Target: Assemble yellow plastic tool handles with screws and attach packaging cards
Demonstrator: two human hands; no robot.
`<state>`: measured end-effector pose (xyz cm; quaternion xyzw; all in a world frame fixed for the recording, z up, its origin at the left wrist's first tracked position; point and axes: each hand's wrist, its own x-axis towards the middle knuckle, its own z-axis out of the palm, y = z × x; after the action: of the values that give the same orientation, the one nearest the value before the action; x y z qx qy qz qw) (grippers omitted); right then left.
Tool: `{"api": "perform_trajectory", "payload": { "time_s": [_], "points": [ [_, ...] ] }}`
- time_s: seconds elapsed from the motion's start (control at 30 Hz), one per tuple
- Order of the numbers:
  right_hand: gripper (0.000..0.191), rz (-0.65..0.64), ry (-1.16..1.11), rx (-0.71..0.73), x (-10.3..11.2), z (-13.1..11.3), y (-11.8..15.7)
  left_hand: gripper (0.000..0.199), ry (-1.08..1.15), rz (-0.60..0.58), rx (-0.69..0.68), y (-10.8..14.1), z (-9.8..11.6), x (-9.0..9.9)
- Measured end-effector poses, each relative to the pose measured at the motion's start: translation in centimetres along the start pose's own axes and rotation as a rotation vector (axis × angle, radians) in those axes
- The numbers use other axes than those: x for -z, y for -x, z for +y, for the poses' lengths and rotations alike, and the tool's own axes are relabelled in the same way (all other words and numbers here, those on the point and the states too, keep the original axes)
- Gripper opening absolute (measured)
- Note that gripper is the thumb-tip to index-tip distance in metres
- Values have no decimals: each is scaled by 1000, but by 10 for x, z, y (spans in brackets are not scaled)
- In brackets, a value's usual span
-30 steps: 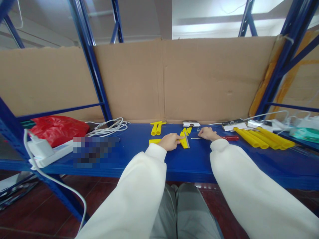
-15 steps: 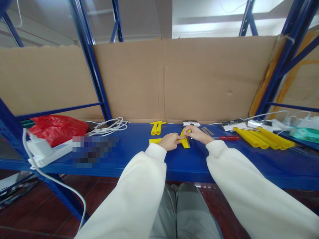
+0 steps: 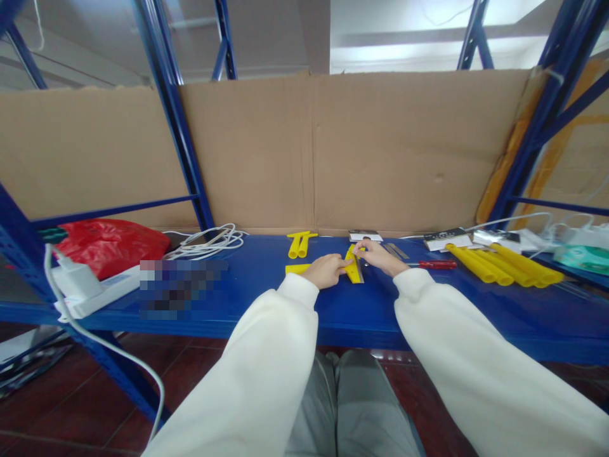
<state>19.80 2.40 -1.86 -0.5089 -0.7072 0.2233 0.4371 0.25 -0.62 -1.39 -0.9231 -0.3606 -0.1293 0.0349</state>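
Note:
A yellow scraper (image 3: 353, 273) lies on the blue shelf, its handle pointing left and a thin metal edge along the right side of its wide head. My left hand (image 3: 325, 271) is closed over the handle and hides much of it, with fingers reaching the head. Over the far half of the head, my right hand (image 3: 373, 256) has its fingertips pinched together; whatever sits between them is too small to make out. To the right of that hand lies a red-handled screwdriver (image 3: 436, 264). Thin metal blades (image 3: 396, 251) rest just beyond it.
Two yellow scrapers (image 3: 299, 245) lie at the back. Several yellow handles (image 3: 504, 265) and printed packets (image 3: 446, 240) are at right. A power strip (image 3: 107, 292), red bag (image 3: 111, 246) and coiled white cable (image 3: 209, 241) occupy the left. A cardboard wall (image 3: 380, 152) closes the back.
Both hands stay at the scraper. The right fingertips shift very slightly; nothing else visibly moves on the shelf.

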Motion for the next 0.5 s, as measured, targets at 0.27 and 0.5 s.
{"api": "perform_trajectory", "payload": {
  "time_s": [0.27, 0.5],
  "points": [
    [16, -55, -5, 23, 0, -3, -1, 40, 37, 48, -18, -1, -4, -3],
    [14, -83, 3, 87, -1, -3, -3, 39, 31, 43, -20, -1, -3, -2]
  ]
}}
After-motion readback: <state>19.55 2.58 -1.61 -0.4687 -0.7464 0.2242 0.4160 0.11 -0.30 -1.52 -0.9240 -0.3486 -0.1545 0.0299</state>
